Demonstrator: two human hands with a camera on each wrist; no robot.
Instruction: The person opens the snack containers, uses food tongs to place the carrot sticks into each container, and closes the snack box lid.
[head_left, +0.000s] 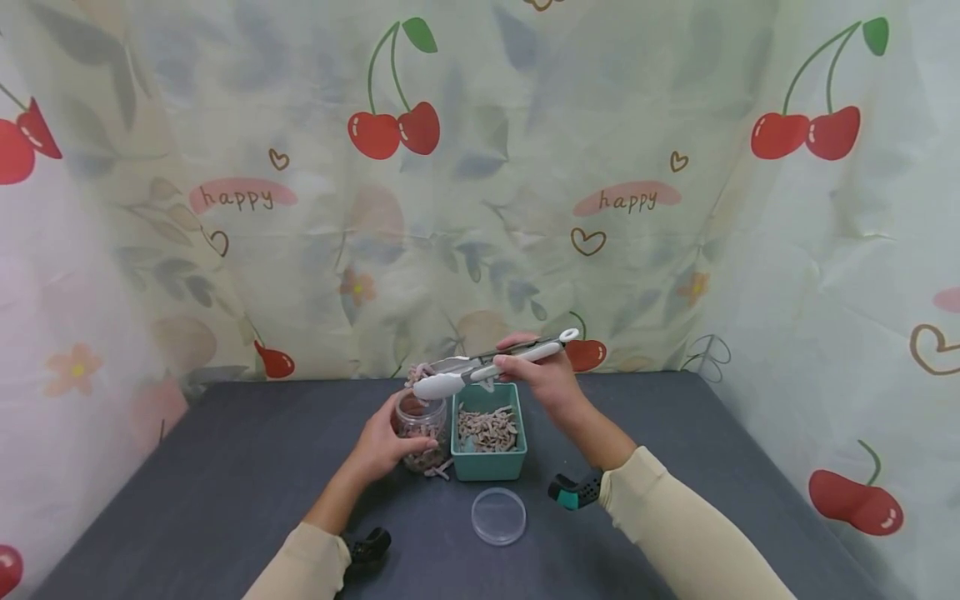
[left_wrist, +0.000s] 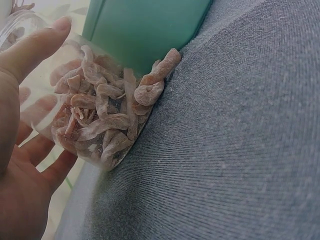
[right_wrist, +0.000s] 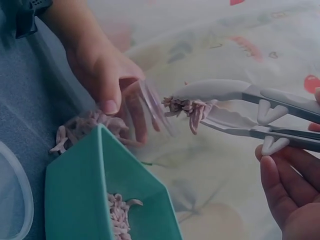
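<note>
My left hand (head_left: 384,442) grips a clear plastic jar (left_wrist: 75,55) that stands on the table, partly filled with pale, powdery dried strips (left_wrist: 100,107). A few strips lie outside against its base. In my right hand (head_left: 543,375) is a pair of grey and white tongs (right_wrist: 255,112), held by the handles. The tongs pinch a clump of strips (right_wrist: 190,107) right at the jar's mouth. Close to the jar's right side stands a teal rectangular container (head_left: 487,468), holding more of the strips (head_left: 487,429).
A round clear lid (head_left: 498,517) lies flat on the dark grey tabletop (head_left: 247,475) in front of the teal container. Behind the table hangs a curtain (head_left: 465,275) printed with cherries. Black bands (head_left: 573,492) are on both wrists.
</note>
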